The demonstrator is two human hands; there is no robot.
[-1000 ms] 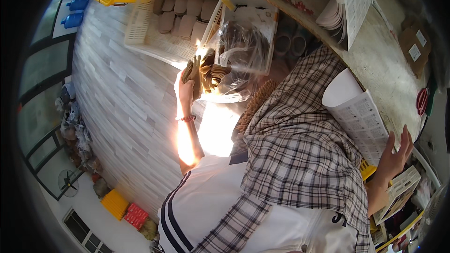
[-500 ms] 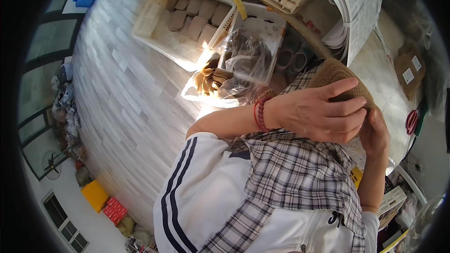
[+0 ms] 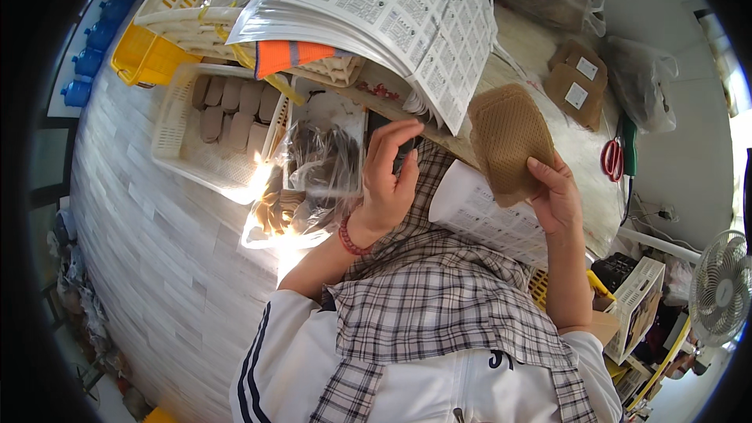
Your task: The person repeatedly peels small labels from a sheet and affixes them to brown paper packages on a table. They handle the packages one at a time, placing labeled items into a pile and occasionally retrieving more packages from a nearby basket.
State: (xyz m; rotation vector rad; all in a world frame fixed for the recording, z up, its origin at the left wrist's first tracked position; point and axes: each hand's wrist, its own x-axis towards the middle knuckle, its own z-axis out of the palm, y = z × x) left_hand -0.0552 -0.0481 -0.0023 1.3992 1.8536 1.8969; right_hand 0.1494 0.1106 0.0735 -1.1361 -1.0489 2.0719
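My right hand (image 3: 558,192) grips a small stack of brown mesh pads (image 3: 511,145) at its lower right edge, thumb on top. The stack is tilted above the table's front edge. To the left of it, my left hand (image 3: 389,176) is raised with nothing in it, its fingers bent and apart from the thumb. Below the pads a white printed sheet (image 3: 478,207) lies across my lap, over a plaid apron (image 3: 423,298). Just beyond both hands, a thick bundle of printed white sheets (image 3: 392,12) droops over the table edge.
Brown pads with white labels (image 3: 576,82) lie on the table, with red-handled scissors (image 3: 612,160) nearby. On the left, a white crate (image 3: 176,121) holds several grey-brown pads beside a clear plastic bag (image 3: 321,157). At the right stands a fan (image 3: 721,290).
Both hands were on the brown pads; the left has let go and moved left, while the right still holds them. The sheet on my lap now shows. The view has shifted.
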